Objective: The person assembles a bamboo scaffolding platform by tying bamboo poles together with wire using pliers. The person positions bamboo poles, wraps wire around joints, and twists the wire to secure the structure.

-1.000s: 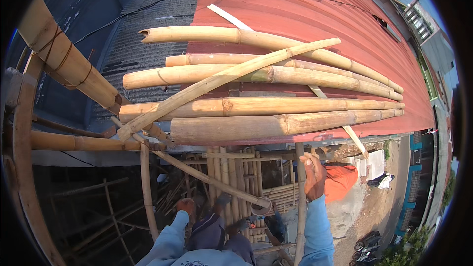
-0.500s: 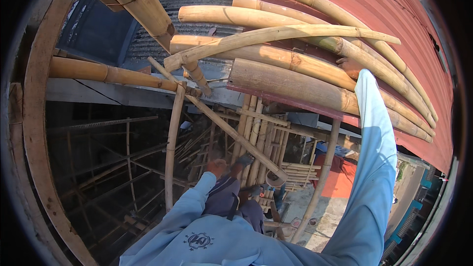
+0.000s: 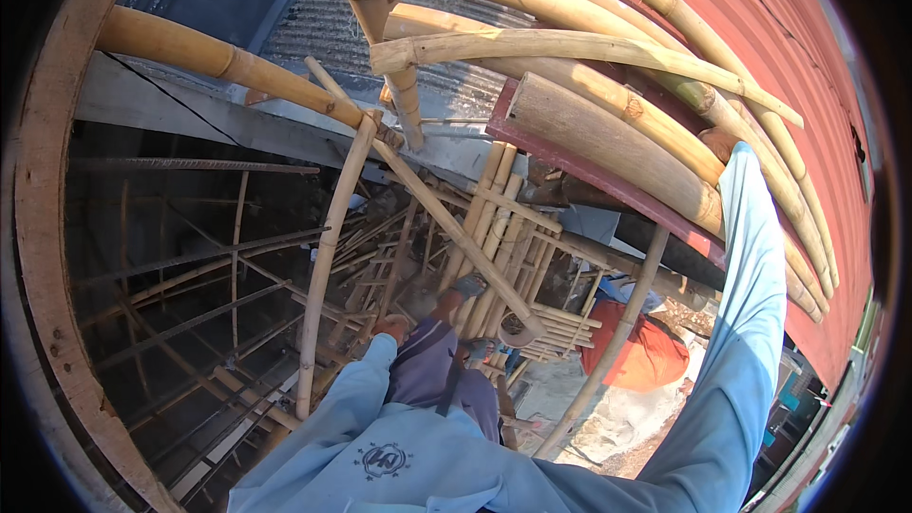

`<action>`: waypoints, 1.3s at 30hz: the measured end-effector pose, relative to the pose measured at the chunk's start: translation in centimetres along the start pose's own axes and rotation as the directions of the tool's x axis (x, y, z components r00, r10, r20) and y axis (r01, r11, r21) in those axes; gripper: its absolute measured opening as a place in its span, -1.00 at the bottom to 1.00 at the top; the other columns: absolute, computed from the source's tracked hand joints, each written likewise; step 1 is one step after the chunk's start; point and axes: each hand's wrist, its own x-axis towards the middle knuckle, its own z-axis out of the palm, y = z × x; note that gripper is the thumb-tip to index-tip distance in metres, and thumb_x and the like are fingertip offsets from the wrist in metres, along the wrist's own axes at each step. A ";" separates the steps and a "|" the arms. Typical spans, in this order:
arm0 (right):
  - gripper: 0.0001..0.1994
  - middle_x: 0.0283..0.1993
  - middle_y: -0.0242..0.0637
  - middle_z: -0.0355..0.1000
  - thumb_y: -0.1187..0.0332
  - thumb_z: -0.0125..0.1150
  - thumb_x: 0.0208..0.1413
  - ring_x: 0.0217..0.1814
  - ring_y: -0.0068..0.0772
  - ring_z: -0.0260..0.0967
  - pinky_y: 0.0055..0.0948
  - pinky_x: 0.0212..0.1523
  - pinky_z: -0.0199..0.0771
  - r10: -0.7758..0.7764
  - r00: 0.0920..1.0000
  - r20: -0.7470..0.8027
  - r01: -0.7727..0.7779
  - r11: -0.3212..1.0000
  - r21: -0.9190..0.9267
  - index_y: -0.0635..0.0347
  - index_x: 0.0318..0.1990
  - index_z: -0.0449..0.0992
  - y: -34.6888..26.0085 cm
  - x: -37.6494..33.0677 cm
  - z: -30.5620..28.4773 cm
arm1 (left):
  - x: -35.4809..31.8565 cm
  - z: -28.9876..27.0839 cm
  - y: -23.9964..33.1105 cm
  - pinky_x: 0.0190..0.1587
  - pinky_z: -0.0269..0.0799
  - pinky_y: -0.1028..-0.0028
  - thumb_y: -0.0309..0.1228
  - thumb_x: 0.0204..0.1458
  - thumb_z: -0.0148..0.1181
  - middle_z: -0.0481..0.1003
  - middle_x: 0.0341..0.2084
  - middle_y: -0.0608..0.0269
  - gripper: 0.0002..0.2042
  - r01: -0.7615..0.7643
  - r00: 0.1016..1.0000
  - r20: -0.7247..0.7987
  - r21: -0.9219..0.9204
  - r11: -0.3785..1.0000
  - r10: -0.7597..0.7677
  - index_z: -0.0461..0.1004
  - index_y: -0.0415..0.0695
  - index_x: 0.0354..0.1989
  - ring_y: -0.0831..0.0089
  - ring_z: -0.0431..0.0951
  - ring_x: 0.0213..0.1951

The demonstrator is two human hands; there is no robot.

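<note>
My right arm reaches out to the stacked bamboo on the red roof. There my right hand [image 3: 719, 142] is closed over a yellow bamboo pole [image 3: 632, 109], its fingers partly hidden by the sleeve and the poles. Alongside lies a thicker, greyish bamboo pole [image 3: 613, 147]. A pale, slimmer length of bamboo [image 3: 608, 55] crosses on top of the stack. Low beside my thigh is my left hand [image 3: 389, 326], away from the stack; its fingers are too small and shaded to read.
Red corrugated roofing [image 3: 807, 66] carries the poles. Left of me stand a wooden post [image 3: 62, 323] and an upright bamboo pole [image 3: 323, 275]. A diagonal bamboo brace [image 3: 465, 242] crosses ahead. Far below are bamboo lattices and a red-orange sheet [image 3: 641, 347].
The view has turned, so the bamboo stack sits farther right and the scene on the left shows more. My right hand stays on the stack; my left hand stays low near my thigh.
</note>
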 end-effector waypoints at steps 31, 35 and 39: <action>-0.65 -0.01 0.01 0.59 0.22 0.24 -0.01 0.06 -0.02 0.54 -0.23 0.09 0.46 0.107 0.992 0.068 -0.108 0.994 -0.001 0.24 -0.14 0.68 -1.1 0.9 -1.8 | -22.5 -30.8 55.9 0.33 0.41 0.19 -0.24 0.06 0.39 0.38 0.23 -0.08 -0.22 -0.994 0.092 -0.991 -0.084 0.074 0.101 0.10 -0.24 0.39 0.02 0.50 0.18; -0.66 -0.02 0.01 0.59 0.22 0.24 -0.02 0.06 -0.02 0.54 -0.23 0.08 0.46 0.099 0.992 0.073 -0.101 0.995 0.019 0.24 -0.14 0.68 0.1 2.0 -1.1 | -21.0 -31.6 57.1 0.19 0.51 0.19 -0.34 -0.14 0.48 0.54 0.04 -0.13 -0.37 -0.999 0.045 -0.998 -0.044 0.010 0.054 0.43 -0.36 0.12 0.01 0.61 0.03; -0.66 -0.03 0.01 0.59 0.23 0.25 -0.02 0.05 -0.02 0.54 -0.24 0.07 0.46 0.075 0.994 0.084 -0.078 0.996 0.035 0.24 -0.15 0.68 0.4 3.0 -0.8 | -21.7 -32.0 56.5 0.18 0.52 0.19 -0.36 -0.21 0.47 0.55 0.03 -0.15 -0.35 -0.993 0.082 -0.996 -0.080 0.087 0.019 0.44 -0.38 0.11 0.00 0.61 0.04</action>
